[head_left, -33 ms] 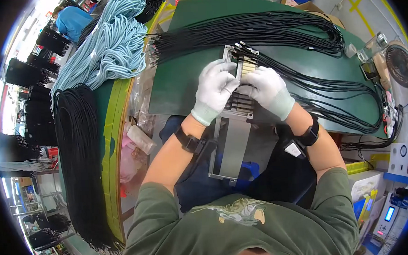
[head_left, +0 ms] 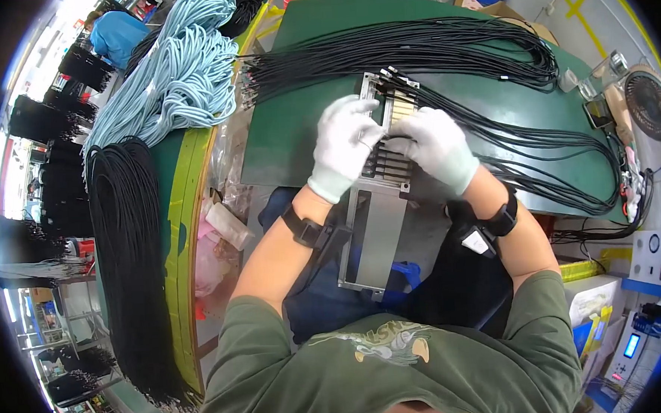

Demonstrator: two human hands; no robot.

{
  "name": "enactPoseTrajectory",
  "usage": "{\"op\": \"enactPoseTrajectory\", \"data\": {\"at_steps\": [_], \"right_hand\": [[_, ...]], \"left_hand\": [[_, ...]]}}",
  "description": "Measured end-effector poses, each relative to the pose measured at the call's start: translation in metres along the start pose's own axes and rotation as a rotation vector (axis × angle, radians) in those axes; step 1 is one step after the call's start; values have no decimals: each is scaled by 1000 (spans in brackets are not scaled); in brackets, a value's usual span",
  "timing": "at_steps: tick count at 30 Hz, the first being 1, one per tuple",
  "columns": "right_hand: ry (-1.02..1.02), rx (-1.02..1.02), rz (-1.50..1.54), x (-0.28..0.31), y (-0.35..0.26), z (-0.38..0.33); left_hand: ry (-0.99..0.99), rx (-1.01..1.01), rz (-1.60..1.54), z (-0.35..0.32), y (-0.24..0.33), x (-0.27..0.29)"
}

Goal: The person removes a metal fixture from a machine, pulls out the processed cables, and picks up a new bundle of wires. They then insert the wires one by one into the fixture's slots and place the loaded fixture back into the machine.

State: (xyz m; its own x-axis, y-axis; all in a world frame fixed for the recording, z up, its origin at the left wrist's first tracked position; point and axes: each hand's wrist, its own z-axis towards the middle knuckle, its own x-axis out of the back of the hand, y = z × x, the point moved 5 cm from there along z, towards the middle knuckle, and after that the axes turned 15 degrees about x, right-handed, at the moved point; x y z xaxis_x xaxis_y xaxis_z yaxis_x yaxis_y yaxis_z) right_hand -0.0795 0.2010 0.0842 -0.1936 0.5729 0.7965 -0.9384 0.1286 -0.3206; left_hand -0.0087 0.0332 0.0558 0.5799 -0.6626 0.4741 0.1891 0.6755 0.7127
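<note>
My left hand (head_left: pixel 344 141), in a white glove, is closed in a pinch over a metal slotted fixture (head_left: pixel 408 185). My right hand (head_left: pixel 436 142), gloved too, pinches just across from it, the fingertips of both almost meeting. What they grip is small and hidden by the fingers. Black cable ends (head_left: pixel 394 172) lie side by side in the fixture's near slots, below the hands. Farther up the fixture, a row of pale yellow slots (head_left: pixel 402 109) shows. From its far end, black cables (head_left: pixel 483 127) run right across the green table.
A thick bundle of black cables (head_left: pixel 412 44) lies along the table's far side. Light-blue cables (head_left: pixel 189 72) and more black cables (head_left: pixel 127 254) cover the bench at left. A fan (head_left: pixel 649 105) stands at right. Someone in blue (head_left: pixel 117 37) is at the far left.
My left hand's fingers have shifted slightly and bunched closer at the fixture. The right hand has barely moved, and the cables lie as before.
</note>
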Motion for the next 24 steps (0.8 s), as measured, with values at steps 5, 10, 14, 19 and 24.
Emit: {"op": "enactPoseTrajectory", "data": {"at_steps": [5, 10, 14, 19, 24], "right_hand": [[58, -245, 250, 14, 30, -21], [-74, -112, -35, 16, 23, -19], [-45, -63, -180, 20, 23, -22], [-87, -48, -245, 19, 22, -25], [-101, -24, -281, 18, 17, -24]], "left_hand": [[22, 196, 32, 4, -19, 16], [-71, 256, 113, 1, -23, 8], [-82, 258, 124, 0, -28, 4], [-123, 302, 135, 0, -32, 1], [-147, 354, 124, -1, -32, 3]]}}
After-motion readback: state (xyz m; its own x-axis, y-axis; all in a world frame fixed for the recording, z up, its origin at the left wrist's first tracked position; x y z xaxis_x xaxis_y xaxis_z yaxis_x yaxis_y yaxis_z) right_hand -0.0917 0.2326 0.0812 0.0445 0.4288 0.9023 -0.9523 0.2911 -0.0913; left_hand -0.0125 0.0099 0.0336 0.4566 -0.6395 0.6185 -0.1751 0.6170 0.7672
